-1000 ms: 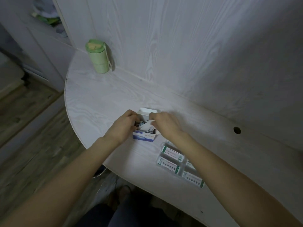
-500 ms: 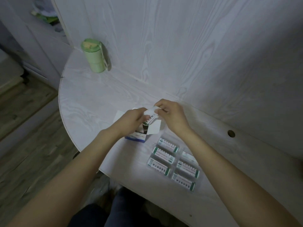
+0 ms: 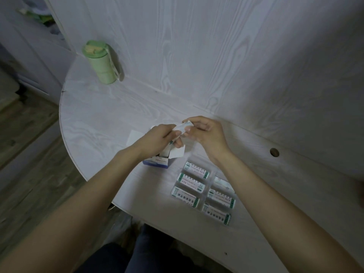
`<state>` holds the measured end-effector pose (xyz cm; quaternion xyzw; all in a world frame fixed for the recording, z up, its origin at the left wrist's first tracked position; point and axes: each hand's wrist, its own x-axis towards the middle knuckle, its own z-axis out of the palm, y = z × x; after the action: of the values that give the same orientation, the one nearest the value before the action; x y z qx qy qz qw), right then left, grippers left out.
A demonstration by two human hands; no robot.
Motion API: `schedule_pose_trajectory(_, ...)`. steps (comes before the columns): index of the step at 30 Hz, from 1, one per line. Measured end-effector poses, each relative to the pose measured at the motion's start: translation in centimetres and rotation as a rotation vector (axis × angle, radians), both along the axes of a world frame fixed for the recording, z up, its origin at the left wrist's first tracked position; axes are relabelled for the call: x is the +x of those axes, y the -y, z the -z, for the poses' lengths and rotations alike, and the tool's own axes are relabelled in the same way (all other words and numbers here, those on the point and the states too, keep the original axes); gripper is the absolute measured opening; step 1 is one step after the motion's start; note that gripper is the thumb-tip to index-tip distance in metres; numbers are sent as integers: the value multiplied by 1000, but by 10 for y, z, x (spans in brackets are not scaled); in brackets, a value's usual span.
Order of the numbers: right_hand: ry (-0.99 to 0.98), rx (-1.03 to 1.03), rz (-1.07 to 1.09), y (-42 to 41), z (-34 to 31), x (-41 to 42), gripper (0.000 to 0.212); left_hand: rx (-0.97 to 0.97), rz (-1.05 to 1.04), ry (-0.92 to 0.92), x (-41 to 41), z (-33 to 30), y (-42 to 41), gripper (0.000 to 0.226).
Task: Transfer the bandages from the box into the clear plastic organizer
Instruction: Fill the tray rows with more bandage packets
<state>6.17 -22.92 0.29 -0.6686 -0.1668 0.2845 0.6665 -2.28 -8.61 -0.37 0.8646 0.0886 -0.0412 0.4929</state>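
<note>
Both forearms angled up from the lower corners toward mid-frame, over the pale table (image 3: 94,123). Clear organizer (image 3: 211,175) at lower centre, packets in its compartments; open box (image 3: 157,161) just left. Left hand (image 3: 157,139) and right hand (image 3: 206,133) pinching one bandage (image 3: 183,128) above the box.

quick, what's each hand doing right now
Left hand: fingers curled, pinching one end of the bandages above the box.
Right hand: pinching the other end of the same bandages.
</note>
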Motion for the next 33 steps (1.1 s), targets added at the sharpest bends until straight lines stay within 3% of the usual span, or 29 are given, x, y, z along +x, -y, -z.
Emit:
schedule_pose_trajectory(8, -40, -1, 20, -6, 6, -1, 21, 65, -58, 25, -3, 6, 1, 27)
schedule_pose_trajectory(11, -9, -122, 39, -12, 10, 0, 29, 84, -165, 66, -4, 9, -4, 25)
schedule_pose_trajectory(15, -5, -374, -208, -21, 17, -9, 31, -181, -391, 230, -6, 13, -7, 26)
schedule_pose_trajectory(19, 115, -428, -280, -39, 24, -20, 14, -353, -527, 277, -5, 14, -6, 22)
schedule_pose_trajectory(21, 158, -446, -270, -43, 25, -21, 31, -410, -600, 284, -5, 13, -7, 22)
schedule_pose_trajectory(25, -15, -318, -221, -32, 12, -17, 2, -490, -687, 249, -8, 14, -11, 24)
schedule_pose_trajectory(28, -31, -288, -188, -16, 11, -8, 14, -509, -653, 215, -12, 12, -6, 22)
schedule_pose_trajectory(33, -262, -210, -108, 16, 11, -2, 18, -522, -598, 161, -12, 5, 10, 23)
